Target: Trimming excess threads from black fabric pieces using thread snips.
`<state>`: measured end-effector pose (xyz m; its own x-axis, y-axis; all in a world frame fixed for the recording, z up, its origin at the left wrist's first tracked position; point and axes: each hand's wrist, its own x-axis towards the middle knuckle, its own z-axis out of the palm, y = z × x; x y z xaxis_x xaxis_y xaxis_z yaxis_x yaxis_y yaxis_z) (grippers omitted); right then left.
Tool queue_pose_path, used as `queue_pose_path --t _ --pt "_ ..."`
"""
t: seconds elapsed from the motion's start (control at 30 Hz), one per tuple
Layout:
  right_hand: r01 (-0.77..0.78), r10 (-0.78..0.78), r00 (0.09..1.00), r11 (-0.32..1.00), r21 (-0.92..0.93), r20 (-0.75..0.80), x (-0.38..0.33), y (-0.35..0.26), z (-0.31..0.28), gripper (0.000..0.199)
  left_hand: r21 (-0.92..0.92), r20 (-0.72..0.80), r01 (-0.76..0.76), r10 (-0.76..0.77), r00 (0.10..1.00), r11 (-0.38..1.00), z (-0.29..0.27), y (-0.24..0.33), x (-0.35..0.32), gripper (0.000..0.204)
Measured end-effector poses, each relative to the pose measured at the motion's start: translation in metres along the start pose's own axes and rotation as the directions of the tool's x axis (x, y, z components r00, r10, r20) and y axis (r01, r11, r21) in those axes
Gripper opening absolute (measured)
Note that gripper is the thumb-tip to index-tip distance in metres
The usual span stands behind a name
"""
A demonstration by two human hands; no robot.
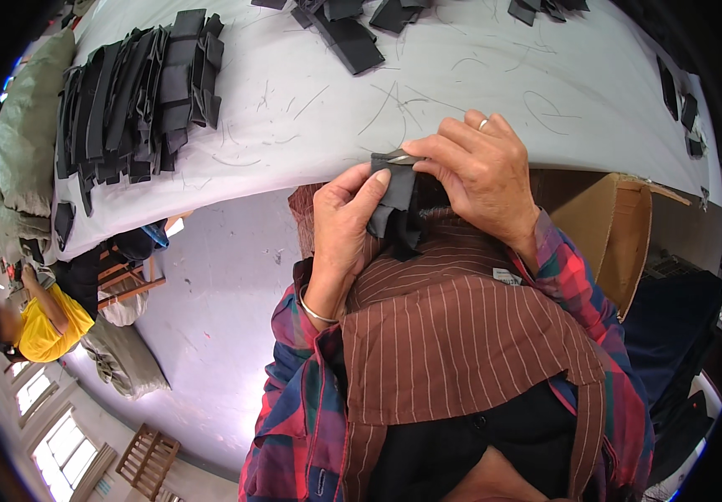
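A folded piece of dark grey cloth [395, 194] is held up in front of me, just off the table's near edge. My left hand [346, 219] pinches its left side, thumb on the front. At the cloth's top edge the fingers of my right hand [480, 171] are pinched together, close to a thin light strip; whether they grip that strip or the cloth edge, I cannot make out. Rows of similar dark cloth pieces [131, 100] lie stacked on the table at the left.
The white-covered table [294, 125] is strewn with loose dark threads. More dark pieces [348, 42] lie at its far side. A cardboard box [604, 226] stands under the edge at right. At far left are a large sack [30, 125] and a person in yellow [53, 322].
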<state>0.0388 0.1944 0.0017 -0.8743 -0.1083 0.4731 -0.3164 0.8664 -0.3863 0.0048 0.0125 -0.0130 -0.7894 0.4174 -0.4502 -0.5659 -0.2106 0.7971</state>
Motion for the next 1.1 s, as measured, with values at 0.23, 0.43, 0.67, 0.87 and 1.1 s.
queue_pose_path --t 0.23,0.43,0.67,0.87,1.1 --pt "0.035 -0.035 0.999 0.999 -0.006 -0.026 -0.001 0.0 0.001 0.022 -0.022 0.008 0.014 -0.014 1.0 1.0 -0.002 -0.002 0.001 0.021" --pt "0.014 -0.014 1.0 0.999 -0.037 -0.009 -0.002 -0.001 0.001 0.018 -0.038 -0.003 0.02 -0.021 1.0 0.999 0.0 -0.002 0.0 0.019" --pt "-0.006 0.006 1.0 1.0 0.003 -0.023 -0.001 -0.002 0.002 0.017 -0.02 -0.003 0.016 -0.016 1.0 1.0 -0.001 -0.001 -0.001 0.018" --pt "-0.115 0.116 0.993 0.972 0.204 0.005 0.0 -0.005 -0.008 0.017 0.02 0.03 -0.003 0.003 1.0 1.0 0.003 0.008 -0.007 0.018" --pt "-0.319 0.435 0.901 0.655 0.685 0.003 0.01 -0.022 -0.038 0.017 0.528 0.243 -0.679 0.676 0.696 0.509 0.009 0.032 -0.017 0.028"
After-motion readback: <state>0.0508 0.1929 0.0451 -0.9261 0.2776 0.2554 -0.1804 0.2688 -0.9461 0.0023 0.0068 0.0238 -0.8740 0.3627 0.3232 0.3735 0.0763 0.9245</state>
